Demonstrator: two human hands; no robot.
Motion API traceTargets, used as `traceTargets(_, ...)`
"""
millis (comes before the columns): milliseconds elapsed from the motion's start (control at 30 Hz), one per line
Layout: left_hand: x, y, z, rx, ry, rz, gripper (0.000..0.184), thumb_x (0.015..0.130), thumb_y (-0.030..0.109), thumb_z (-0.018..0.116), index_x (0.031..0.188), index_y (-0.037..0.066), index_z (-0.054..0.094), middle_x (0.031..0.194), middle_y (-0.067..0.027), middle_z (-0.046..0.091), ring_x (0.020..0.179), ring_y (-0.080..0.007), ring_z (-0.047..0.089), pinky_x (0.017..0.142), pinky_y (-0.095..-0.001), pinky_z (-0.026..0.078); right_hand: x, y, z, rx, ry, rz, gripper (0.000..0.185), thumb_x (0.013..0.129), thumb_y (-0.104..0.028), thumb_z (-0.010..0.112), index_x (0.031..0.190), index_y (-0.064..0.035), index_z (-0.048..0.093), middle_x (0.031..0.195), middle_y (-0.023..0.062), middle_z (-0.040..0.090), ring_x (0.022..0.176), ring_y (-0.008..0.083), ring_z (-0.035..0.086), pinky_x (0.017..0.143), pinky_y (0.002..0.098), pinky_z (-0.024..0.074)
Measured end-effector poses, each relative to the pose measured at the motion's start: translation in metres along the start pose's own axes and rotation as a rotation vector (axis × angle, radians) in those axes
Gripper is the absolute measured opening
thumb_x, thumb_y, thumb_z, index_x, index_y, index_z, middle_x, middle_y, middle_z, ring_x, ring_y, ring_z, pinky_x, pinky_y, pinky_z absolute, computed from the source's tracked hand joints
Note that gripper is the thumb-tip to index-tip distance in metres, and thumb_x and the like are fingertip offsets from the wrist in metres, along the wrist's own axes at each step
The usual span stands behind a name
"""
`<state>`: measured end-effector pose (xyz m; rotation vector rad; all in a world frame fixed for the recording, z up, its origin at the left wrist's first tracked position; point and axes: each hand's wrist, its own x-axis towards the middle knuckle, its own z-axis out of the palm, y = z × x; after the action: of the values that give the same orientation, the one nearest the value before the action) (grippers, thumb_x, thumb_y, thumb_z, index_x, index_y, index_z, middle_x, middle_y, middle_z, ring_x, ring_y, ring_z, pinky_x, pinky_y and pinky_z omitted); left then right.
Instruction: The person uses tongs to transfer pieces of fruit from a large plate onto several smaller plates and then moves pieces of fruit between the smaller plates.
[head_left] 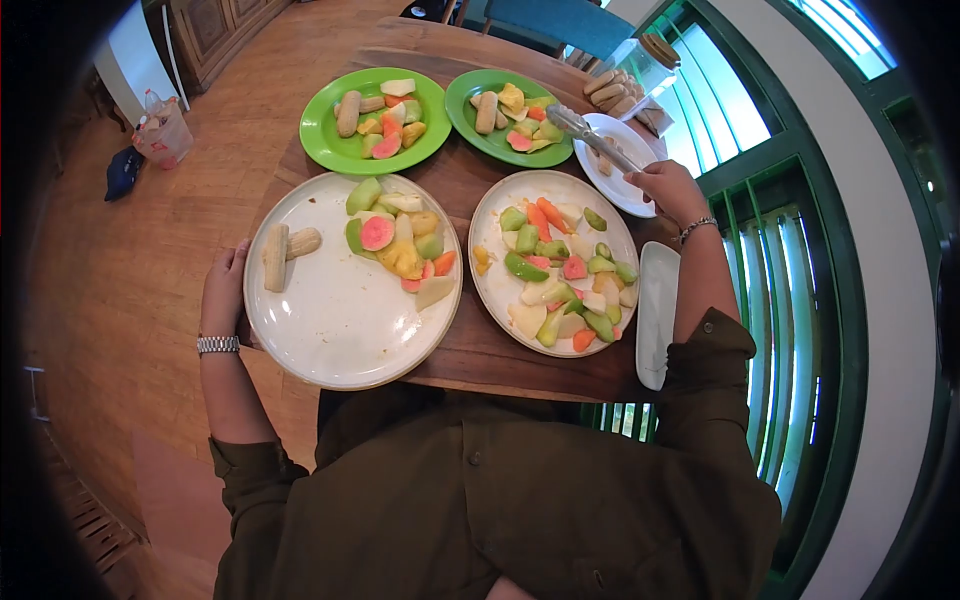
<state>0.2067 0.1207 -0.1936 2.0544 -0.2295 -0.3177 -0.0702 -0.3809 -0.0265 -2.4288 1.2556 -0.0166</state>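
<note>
My right hand (668,190) is closed round metal tongs (600,138), whose tips reach over the edge of the darker green plate (462,100). Beneath the tongs is a small white plate (622,190) with pieces of biscuit. My left hand (228,282) touches the left rim of a large white plate (335,345); its fingers are partly hidden by the rim. On that plate, two pale finger biscuits (276,258) lie at the left and cut fruit (400,256) at the upper right. Another large white plate (490,300) holds mixed cut fruit.
A bright green plate (318,125) bears fruit and biscuits. At the back right, finger biscuits (612,93) lie beside a glass jar (645,65). A long white dish (655,320) stands near the right edge, by the green window frame.
</note>
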Motion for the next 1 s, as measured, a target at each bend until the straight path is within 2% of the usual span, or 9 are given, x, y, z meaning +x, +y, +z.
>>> traceTargets(200,0.001,-0.001,-0.001,0.044,0.007,0.026,0.043,0.098,0.038,0.052,0.096,-0.004,0.064,0.087,-0.0146,0.065,0.078,-0.0194,0.06,0.072,-0.0315,0.047,-0.004,0.002,-0.005,-0.098,0.051,-0.031,0.04,0.079,-0.04,0.072,0.078,-0.0007,0.07,0.062,0.0058,0.061,0.052,0.0138,0.056,0.048,0.028,0.046)
traceTargets(367,0.003,-0.004,-0.001,0.002,-0.004,0.008,0.043,0.098,0.037,0.052,0.098,-0.004,0.065,0.088,-0.015,0.066,0.08,-0.0198,0.061,0.073,-0.0316,0.047,0.005,0.011,-0.008,0.011,0.051,0.02,0.039,0.079,-0.038,0.071,0.075,0.0005,0.068,0.06,0.0062,0.061,0.047,0.0147,0.055,0.048,0.03,0.0462)
traceTargets(500,0.002,0.0,-0.003,0.024,-0.027,-0.015,0.044,0.098,0.037,0.051,0.103,-0.004,0.065,0.091,-0.0155,0.067,0.082,-0.0198,0.062,0.074,-0.0311,0.047,0.003,0.012,-0.003,-0.027,0.048,0.024,0.04,0.078,-0.039,0.071,0.074,0.0006,0.067,0.06,0.0063,0.061,0.045,0.015,0.054,0.047,0.0305,0.0462)
traceTargets(800,0.004,-0.004,-0.002,0.029,-0.016,0.006,0.045,0.098,0.039,0.051,0.103,-0.004,0.065,0.092,-0.0152,0.067,0.082,-0.0191,0.061,0.074,-0.031,0.048,0.002,0.017,-0.006,-0.047,0.069,0.06,0.042,0.077,-0.042,0.071,0.079,0.0002,0.07,0.066,0.008,0.065,0.053,0.016,0.059,0.052,0.0303,0.0487)
traceTargets(1000,0.003,-0.002,-0.002,0.009,-0.03,-0.023,0.044,0.098,0.038,0.051,0.102,-0.003,0.065,0.093,-0.0155,0.067,0.083,-0.0199,0.061,0.075,-0.0316,0.048,-0.01,0.032,-0.021,0.013,0.133,0.008,0.043,0.077,-0.041,0.071,0.08,0.0016,0.069,0.067,0.0079,0.065,0.054,0.017,0.059,0.054,0.0312,0.0483)
